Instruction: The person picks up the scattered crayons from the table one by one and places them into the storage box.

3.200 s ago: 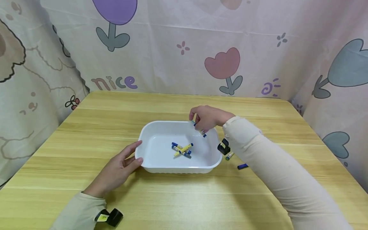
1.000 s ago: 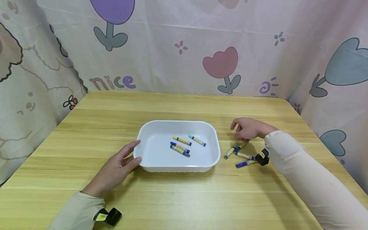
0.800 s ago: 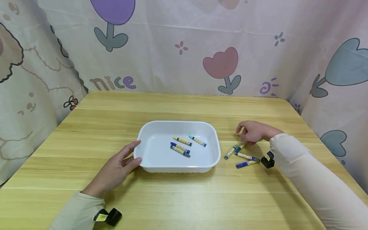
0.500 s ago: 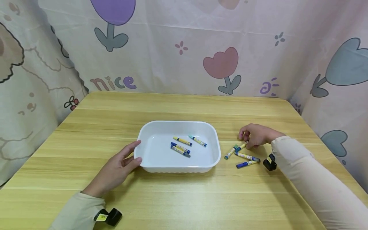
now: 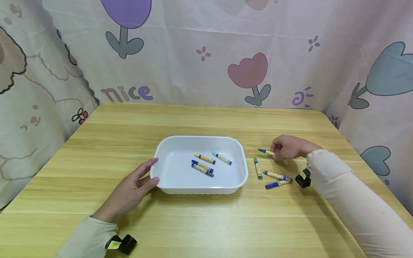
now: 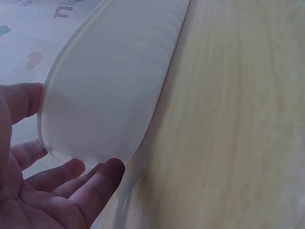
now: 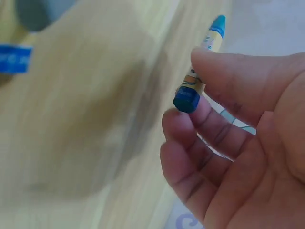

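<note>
A white plastic tray stands mid-table in the head view. My left hand holds its left end, thumb and fingertips at the rim; the left wrist view shows several fingertips against the tray's outer wall. Right of the tray, my right hand pinches a yellow-wrapped crayon with a dark blue-green tip, between thumb and fingers. Its blue butt end faces the camera in the right wrist view. Inside the tray lie several crayons: a yellow one, a pale teal one, a blue one and a grey one.
Near the tray's right side lie a green-tipped crayon, a grey crayon and a blue crayon, the last two touching. Behind the wooden table hangs a printed curtain.
The right hand let a pale teal crayon down into the tray, went right, and lifted a blue-green crayon from the pile. The green-tipped crayon swung round. The left hand stayed at the tray.
</note>
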{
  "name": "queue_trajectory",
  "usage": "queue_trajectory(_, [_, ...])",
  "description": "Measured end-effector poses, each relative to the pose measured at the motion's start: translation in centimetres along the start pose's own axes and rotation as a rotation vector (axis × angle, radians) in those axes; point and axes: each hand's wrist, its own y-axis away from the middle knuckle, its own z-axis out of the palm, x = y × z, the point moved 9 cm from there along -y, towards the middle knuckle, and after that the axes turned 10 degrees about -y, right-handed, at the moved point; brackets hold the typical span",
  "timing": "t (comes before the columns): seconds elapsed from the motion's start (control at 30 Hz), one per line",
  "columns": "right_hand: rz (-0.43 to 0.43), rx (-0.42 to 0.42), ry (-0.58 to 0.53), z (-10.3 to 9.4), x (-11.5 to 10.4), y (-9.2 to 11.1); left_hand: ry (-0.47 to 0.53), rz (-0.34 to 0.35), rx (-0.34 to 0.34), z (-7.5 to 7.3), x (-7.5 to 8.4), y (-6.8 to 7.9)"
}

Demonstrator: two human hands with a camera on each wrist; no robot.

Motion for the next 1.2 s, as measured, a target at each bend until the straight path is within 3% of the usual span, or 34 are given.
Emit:
queue_trajectory(0.1, [-0.026,0.013,-0.034,-0.4,-0.6,-0.2,-0.005,-0.003,0.002,0.0,0.0,0.0])
queue_trajectory(0.33, [0.020,-0.014,-0.207,-0.6,-2.3,-0.6,0.011,0.000,0.001,0.1,0.0,-0.1])
queue_trajectory(0.6, [-0.034,-0.010,-0.222,-0.8,-5.3,-1.1,0.009,0.023,0.005,0.1,0.1,-0.1])
queue_trajectory(0.93, [-0.090,-0.064,-0.251,-0.3,-8.9,-2.2,-0.002,0.022,0.005,0.0,0.1,0.0])
queue_trajectory(1.2, [-0.080,-0.079,-0.304,0.5,-11.3,-3.1,0.002,0.021,0.006,0.0,0.0,0.0])
